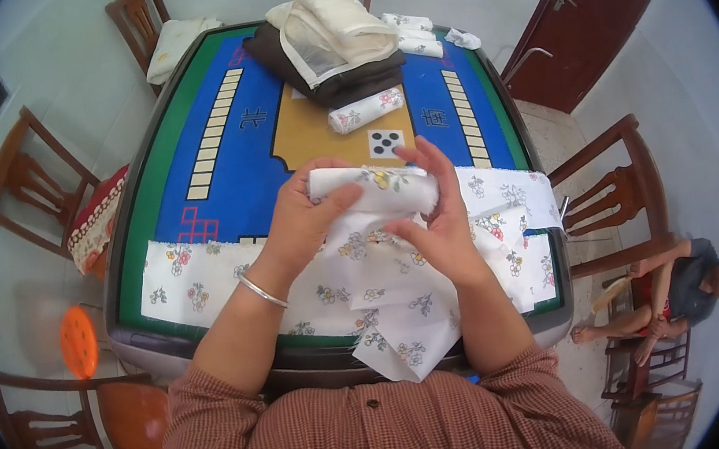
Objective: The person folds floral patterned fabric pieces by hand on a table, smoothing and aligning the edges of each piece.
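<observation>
A partly rolled strip of white floral cloth is held up between my two hands. My left hand grips the roll's left end, thumb across its front. At the right end, my right hand curves around the roll, with thumb and fingers apart; whether it presses on the cloth is hard to tell. The unrolled tail hangs from the roll toward the table's near edge. Beneath it, flat floral cloth pieces cover the near side of the mahjong table. Another finished-looking floral roll lies beyond my hands.
Folded dark and cream fabric is piled at the table's far side. Several small floral rolls and a crumpled white piece lie beside it. Wooden chairs surround the table. An orange stool stands left. A person sits at right.
</observation>
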The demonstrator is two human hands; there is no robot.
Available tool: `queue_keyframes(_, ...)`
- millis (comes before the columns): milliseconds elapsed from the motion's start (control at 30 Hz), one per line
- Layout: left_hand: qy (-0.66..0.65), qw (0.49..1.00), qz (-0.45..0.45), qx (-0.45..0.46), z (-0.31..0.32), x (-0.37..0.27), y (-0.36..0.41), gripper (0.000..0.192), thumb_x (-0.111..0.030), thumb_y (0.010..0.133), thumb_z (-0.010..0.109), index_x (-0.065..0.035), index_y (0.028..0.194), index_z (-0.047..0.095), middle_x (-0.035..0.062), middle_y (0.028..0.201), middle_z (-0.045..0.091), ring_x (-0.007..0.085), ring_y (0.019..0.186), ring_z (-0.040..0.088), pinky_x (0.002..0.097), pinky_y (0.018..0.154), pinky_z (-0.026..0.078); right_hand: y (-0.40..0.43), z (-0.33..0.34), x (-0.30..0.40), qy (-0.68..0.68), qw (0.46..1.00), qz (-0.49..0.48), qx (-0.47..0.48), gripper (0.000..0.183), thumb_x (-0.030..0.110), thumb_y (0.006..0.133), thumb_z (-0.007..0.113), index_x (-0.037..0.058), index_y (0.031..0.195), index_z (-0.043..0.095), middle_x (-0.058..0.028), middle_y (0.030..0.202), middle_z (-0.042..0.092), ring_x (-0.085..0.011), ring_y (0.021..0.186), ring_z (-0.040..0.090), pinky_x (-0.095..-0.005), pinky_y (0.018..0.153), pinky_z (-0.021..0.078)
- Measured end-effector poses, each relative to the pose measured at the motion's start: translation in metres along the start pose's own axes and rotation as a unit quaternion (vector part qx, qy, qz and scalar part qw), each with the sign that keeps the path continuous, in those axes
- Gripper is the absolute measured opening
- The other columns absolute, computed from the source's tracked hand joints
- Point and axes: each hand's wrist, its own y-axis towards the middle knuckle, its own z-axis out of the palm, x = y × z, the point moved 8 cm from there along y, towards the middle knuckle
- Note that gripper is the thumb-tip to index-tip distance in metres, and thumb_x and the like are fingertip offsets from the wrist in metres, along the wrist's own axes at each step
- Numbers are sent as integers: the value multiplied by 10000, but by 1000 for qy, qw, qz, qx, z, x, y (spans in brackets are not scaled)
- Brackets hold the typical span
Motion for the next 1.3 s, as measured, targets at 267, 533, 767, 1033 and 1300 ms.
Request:
queue_keyframes(267,-20,999,-12,33,0,-2,1,363,-18,788,659,-44,1123,525,63,1008,595,122,914,578,236,781,496,-2,-12,-36,79,981,172,33,323,-3,815,617,32,1123,529,-44,982,605,-76,866,565,-203,734,467)
queue_keyframes(533,-47,994,-61,72,13,5,-5,476,-19,771,677,-64,1204,484,46,1041,580,108,931,568,240,813,481,-1,-14,-40,136,973,182,43,423,-5,800,613,51,1188,453,-72,1083,545,-110,961,543,-222,801,463)
queue_keyframes(767,51,993,-23,103,23,6,-7,686,-10,729,691,-90,1314,343,71,1142,516,137,1033,531,262,858,463,0,-7,-16,2,993,104,50,707,-34,723,676,67,1307,290,-127,1213,418,-197,1065,503,-281,862,467)
queue_keyframes(1033,9,995,-13,97,30,4,-10,887,28,684,677,-115,1400,174,83,1165,486,171,1087,506,303,909,442,4,-18,-23,-58,995,79,25,638,-4,724,700,77,1258,361,-108,1099,495,-169,987,531,-255,775,488)
queue_keyframes(1300,35,984,-57,162,32,6,-9,706,52,718,619,-88,1337,309,69,1196,472,152,1083,499,278,906,434,7,-33,-27,-26,994,103,-24,463,22,758,688,55,1161,462,-65,975,543,-120,842,557,-228,722,482)
